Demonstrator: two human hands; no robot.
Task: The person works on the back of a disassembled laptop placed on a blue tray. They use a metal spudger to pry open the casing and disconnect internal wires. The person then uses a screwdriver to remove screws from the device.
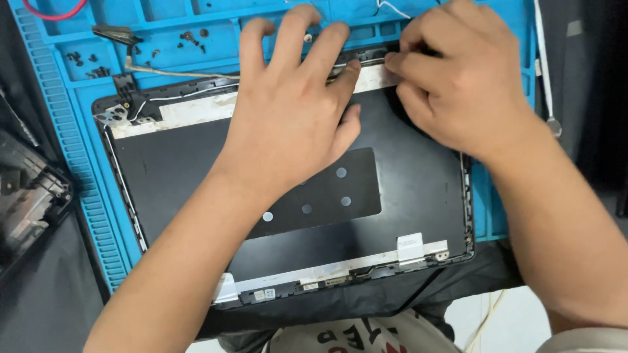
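A black laptop lid shell [418, 189] lies inside-up on a blue silicone repair mat [62, 131]. My left hand [294, 104] rests flat on the shell's upper middle, fingers spread toward the far edge. My right hand [464, 78] pinches at a silvery adhesive strip [373, 77] along the far edge of the shell, fingertips closed on it. A darker rectangular patch [353, 180] with small round pads sits mid-shell. Thin cables [170, 97] run along the top left corner by a metal hinge [118, 114].
Small screws [190, 38] lie in the mat's tray compartments at the top. A black plastic laptop part [29, 189] sits left of the mat. A red wire [55, 10] loops at top left. A white cable [543, 59] hangs on the right.
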